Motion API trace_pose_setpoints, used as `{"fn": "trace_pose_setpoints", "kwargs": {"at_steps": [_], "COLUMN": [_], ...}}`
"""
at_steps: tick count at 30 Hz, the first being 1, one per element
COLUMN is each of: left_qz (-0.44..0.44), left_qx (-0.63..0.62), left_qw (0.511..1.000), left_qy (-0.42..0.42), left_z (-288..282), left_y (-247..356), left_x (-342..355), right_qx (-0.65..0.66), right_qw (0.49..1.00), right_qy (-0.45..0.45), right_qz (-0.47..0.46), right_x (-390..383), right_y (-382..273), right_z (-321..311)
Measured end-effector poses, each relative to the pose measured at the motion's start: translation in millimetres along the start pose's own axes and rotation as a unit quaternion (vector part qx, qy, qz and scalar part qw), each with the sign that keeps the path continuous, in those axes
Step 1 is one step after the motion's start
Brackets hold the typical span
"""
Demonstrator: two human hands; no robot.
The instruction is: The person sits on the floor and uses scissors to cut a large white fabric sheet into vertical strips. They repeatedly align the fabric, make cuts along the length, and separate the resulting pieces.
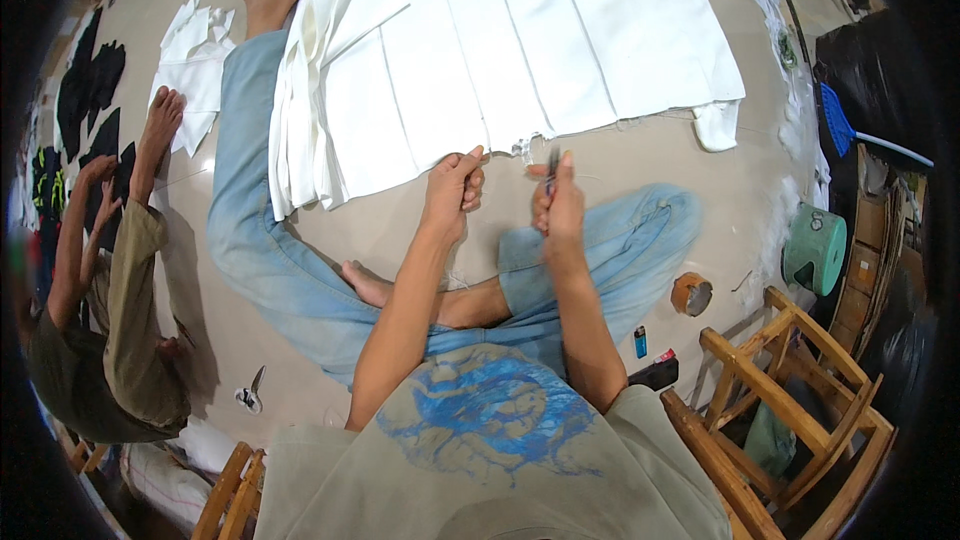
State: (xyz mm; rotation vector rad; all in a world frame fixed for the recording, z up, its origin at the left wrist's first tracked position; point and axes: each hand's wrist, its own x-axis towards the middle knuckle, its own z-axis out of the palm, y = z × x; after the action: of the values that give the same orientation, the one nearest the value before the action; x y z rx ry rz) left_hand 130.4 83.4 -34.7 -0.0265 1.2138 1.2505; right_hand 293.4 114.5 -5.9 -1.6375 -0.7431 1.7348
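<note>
One grey-green shirt [480,500] with a blue print fills the bottom of my view, and pale blue jeans [250,180] spread above it, one leg folded across the middle and the other stretched toward the upper left of the frame. Beyond the folded leg, near the centre, I have the left hand [455,190] with its fingers curled shut, thumb and forefinger pinching the lower edge of the white cloth [520,50]. Just beside it, on the right side of centre, the right hand [562,208] has its fingers closed around a small dark tool [552,165] pointing up toward that edge; I cannot make out its blades. The cloth lies on the floor [640,155] across the top centre, crossed by dark seam lines, its left end bunched in folds against the jeans. Down at lower right I see a blue lighter [640,342], a brown ring-shaped roll [688,294] and a wooden stool [765,390]; at lower left, a pair of scissors [248,400] lies on the floor. Farther out, along the left side, another person [85,370] sits with bare arms reaching toward black fabric [105,70]. White pieces [190,80] lie at upper left, while a green plastic stool [815,250] stands at the right, below a blue-headed tool [838,120] with a pale handle.
</note>
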Motion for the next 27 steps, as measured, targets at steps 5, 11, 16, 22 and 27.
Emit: {"fn": "trace_pose_setpoints", "kwargs": {"at_steps": [5,11,16,22,27], "left_qz": [0.051,0.044,-0.014,-0.035,-0.019], "left_qx": [0.066,-0.055,-0.084,-0.026,-0.017], "left_qw": [0.996,0.997,0.994,0.999,1.0], "left_qy": [0.016,-0.009,-0.064,-0.013,-0.014], "left_z": [11,50,77,96,109], "left_y": [0,-9,-38,-50,-54], "left_x": [0,6,3,-1,5], "right_qx": [-0.122,-0.1,-0.022,-0.082,-0.312], "right_qw": [0.989,0.991,0.996,0.962,0.897], "right_qy": [0.068,0.086,0.087,0.214,0.252], "right_qz": [-0.052,0.0,-0.024,-0.147,-0.185], "right_x": [42,78,94,82,101], "right_y": [-39,-46,-30,-23,-18], "right_z": [-45,-38,-34,-35,-21]}}
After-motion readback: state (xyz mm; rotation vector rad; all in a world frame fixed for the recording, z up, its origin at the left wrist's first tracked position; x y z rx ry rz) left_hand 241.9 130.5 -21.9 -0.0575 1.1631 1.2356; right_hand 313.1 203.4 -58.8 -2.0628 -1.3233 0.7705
